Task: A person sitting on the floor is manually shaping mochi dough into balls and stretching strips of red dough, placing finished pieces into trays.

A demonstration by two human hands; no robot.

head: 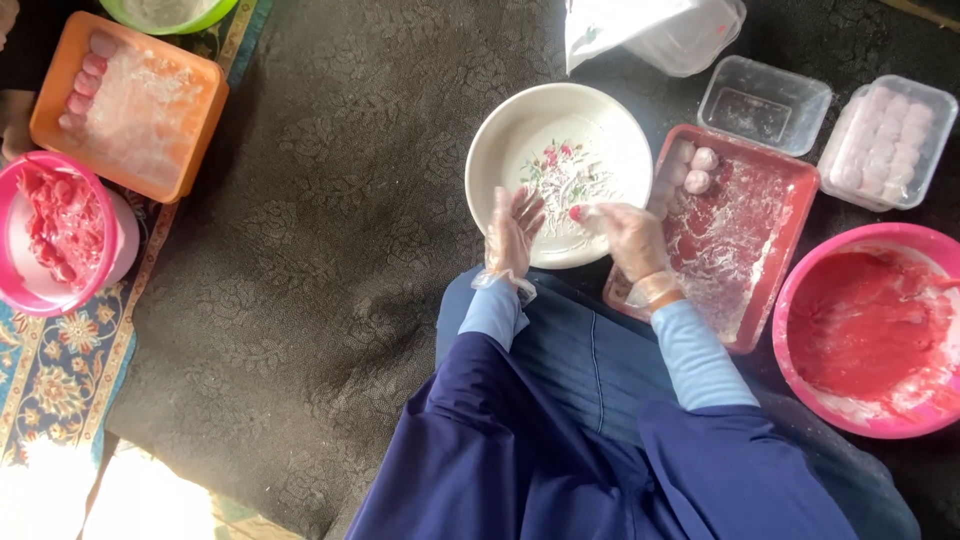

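I see both hands over a white bowl (560,170) with a floral pattern inside and a dusting of white powder, sitting on a dark patterned mat (330,250) on the floor. Both hands wear thin clear plastic gloves. My left hand (513,232) is open, palm up and fingers spread, above the bowl's near rim. My right hand (628,238) is loosely curled, its fingertips pinching a small red piece (575,213) over the bowl (too small for me to tell more about it).

Just right of the bowl lies a red tray (775,270) dusted with white powder, with a few pale pink balls (695,170) in its far corner. Near the right edge stands a pink basin (810,280) holding red paste. Beyond the tray are an empty clear plastic container (765,105) and another clear container (890,140) packed with pale pink balls.

Well apart on the left, an orange tray (130,105) carries white powder and a row of pink balls along one side, and beside it a pink bowl (60,235) holds red pieces. A green bowl (170,15) shows at the top edge.
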